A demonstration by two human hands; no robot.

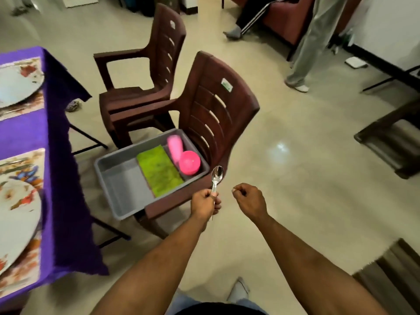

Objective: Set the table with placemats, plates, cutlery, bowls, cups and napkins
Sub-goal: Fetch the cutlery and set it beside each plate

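I am holding a steel spoon (217, 176) upright in my left hand (205, 204), fingers curled round its handle, the bowl of the spoon pointing up and hanging just past the near corner of the grey tub (118, 189). My right hand (250, 198) is floating beside it, fingers curled loosely; I cannot tell whether anything thin is pinched there.

I am gripping the handle low, so the spoon could swing or slip out as I am turning toward the table (56, 133), and it could clatter on the tiled floor. The tub itself is sitting on the seat of a brown plastic chair (211, 105) with its near corner overhanging the seat edge; a knock from my arm could tip it.

Inside the tub, a green folded cloth (159, 170), probably the napkins, is lying in the middle section; a pink bowl (189, 162) and a pink cup (174, 146) on its side are touching in the far section. The near section is showing only grey floor.

On the purple-covered table at my left, two floral placemats (22, 160) are each carrying a plate (18, 214).
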